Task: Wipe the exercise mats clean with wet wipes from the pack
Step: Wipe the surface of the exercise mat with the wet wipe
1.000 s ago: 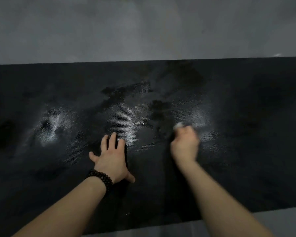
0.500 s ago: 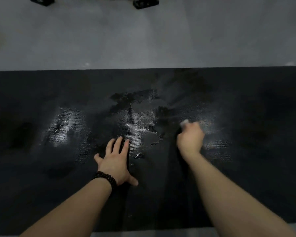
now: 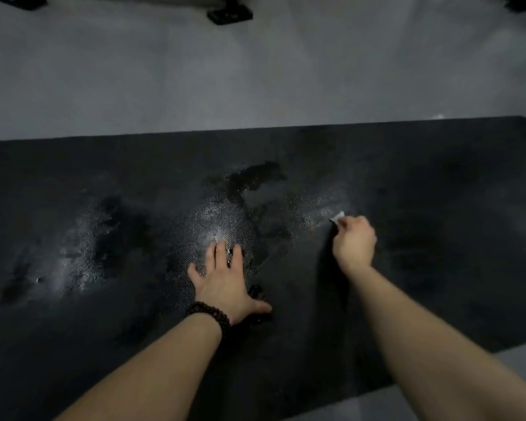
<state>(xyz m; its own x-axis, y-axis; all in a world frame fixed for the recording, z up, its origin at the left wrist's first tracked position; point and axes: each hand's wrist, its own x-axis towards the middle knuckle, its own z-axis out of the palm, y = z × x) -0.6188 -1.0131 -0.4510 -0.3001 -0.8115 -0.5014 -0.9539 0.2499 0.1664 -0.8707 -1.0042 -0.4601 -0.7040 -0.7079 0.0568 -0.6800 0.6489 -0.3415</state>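
So the wet wipe [image 3: 337, 216] is just a small white scrap poking out past the knuckles of the right hand [image 3: 353, 242], which is curled around it and holding it down against the black exercise mat [image 3: 438, 208], a bit right of the mat's middle. You can't really see the right hand's fingers from this angle, only that they're balled up over the wipe. The mat runs across the whole shot on a grey floor [image 3: 255, 86], and the textured surface has shiny wet patches left and center with darker blotches mixed in. The left hand [image 3: 225, 281] is flat on the mat near the center, palm down, fingers [image 3: 220, 253] straight and slightly spread, thumb stuck out to the side, holding nothing. There's a dark beaded bracelet [image 3: 210, 315] on that wrist. Up at the far edge, a black foot of some stand [image 3: 230, 13] sits on the floor.
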